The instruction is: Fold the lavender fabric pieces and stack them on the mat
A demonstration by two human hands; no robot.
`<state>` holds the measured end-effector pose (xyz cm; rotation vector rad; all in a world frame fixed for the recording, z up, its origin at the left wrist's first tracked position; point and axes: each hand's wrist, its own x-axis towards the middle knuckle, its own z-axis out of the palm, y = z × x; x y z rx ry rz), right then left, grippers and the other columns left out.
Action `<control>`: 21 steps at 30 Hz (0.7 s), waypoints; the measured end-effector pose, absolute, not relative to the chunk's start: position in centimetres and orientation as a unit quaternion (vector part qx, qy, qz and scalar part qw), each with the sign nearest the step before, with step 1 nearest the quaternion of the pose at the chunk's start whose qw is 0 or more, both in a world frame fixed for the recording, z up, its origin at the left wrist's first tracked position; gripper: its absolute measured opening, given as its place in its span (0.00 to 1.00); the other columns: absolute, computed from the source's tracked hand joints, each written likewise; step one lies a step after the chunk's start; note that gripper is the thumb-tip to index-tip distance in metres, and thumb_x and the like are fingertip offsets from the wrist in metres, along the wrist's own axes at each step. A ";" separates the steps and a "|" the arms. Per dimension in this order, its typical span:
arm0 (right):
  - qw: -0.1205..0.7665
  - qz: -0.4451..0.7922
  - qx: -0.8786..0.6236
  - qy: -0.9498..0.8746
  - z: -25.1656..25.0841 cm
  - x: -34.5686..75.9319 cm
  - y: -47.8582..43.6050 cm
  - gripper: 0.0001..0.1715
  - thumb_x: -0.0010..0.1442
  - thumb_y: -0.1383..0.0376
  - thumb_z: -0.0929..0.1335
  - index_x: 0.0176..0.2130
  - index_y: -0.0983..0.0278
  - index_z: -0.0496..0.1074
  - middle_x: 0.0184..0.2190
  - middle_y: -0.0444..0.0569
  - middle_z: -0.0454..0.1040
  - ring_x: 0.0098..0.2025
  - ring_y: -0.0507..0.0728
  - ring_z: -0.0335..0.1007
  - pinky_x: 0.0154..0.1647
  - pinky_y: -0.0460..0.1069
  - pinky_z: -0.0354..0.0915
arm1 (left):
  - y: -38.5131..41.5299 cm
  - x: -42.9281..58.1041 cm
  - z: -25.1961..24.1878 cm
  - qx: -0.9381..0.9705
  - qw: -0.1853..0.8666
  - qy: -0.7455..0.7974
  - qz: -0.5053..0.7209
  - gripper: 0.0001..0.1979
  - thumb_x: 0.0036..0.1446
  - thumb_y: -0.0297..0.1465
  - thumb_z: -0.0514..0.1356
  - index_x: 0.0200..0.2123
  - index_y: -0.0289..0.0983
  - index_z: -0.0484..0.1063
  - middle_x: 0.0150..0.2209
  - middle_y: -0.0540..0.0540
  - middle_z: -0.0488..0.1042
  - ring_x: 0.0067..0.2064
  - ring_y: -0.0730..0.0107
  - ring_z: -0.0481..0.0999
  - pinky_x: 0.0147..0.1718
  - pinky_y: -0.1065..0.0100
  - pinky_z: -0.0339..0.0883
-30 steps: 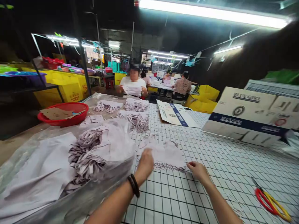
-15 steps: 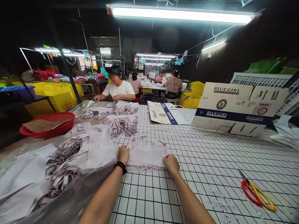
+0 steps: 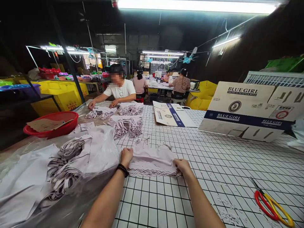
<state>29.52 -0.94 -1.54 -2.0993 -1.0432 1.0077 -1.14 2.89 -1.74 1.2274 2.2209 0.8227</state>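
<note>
A small stack of pale lilac garments (image 3: pixel 152 160) with wavy hems and thin straps lies flat on the grid-lined table (image 3: pixel 152 202). Its hems face me and the straps point away. My left hand (image 3: pixel 126 157), with a dark beaded bracelet at the wrist, is closed on the left edge of the stack. Fingers of my right hand (image 3: pixel 182 167) pinch the right edge near the hem. The top layer spans between both hands, a crease running across it. How many layers each hand grips is hidden.
Piled garments (image 3: pixel 125 125) lie beyond, and a plastic bag (image 3: pixel 104 148) of more is at left beside a red basin (image 3: pixel 51 125). Scissors (image 3: pixel 273 205) and thread scraps lie at right. Cardboard pieces (image 3: pixel 242 109) stand behind. A co-worker (image 3: pixel 121 90) handles garments across the table.
My right hand has moved outward to the right, and the top garment is drawn wider with a crease across it. The co-worker's arm reaches further over the garments. The view has shifted slightly.
</note>
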 end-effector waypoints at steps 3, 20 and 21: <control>0.282 0.340 -0.803 -0.400 -1.1 29.1 0.0 0.12 0.53 0.58 0.64 0.27 0.64 0.69 0.28 0.51 0.77 0.28 0.54 0.71 0.24 0.45 0.60 | 3.1 -1.0 -1.5 0.453 0.244 0.807 0.290 0.14 0.56 0.35 0.57 0.38 0.30 0.75 0.42 0.33 0.77 0.48 0.55 0.75 0.42 0.67 0.63; 0.180 0.246 -0.816 -0.492 0.3 28.3 0.6 0.08 0.48 0.59 0.65 0.25 0.62 0.69 0.32 0.53 0.78 0.36 0.58 0.72 0.28 0.47 0.61 | 3.8 -1.2 -1.5 0.453 0.268 0.814 0.244 0.16 0.57 0.36 0.55 0.36 0.30 0.78 0.43 0.31 0.77 0.46 0.55 0.76 0.38 0.67 0.64; 0.172 0.237 -0.815 -0.501 0.3 28.1 0.6 0.08 0.47 0.59 0.66 0.26 0.62 0.69 0.34 0.53 0.78 0.38 0.59 0.72 0.28 0.47 0.60 | 3.8 -1.2 -1.5 0.453 0.267 0.815 0.242 0.17 0.58 0.36 0.54 0.36 0.29 0.78 0.43 0.30 0.77 0.46 0.55 0.76 0.38 0.67 0.64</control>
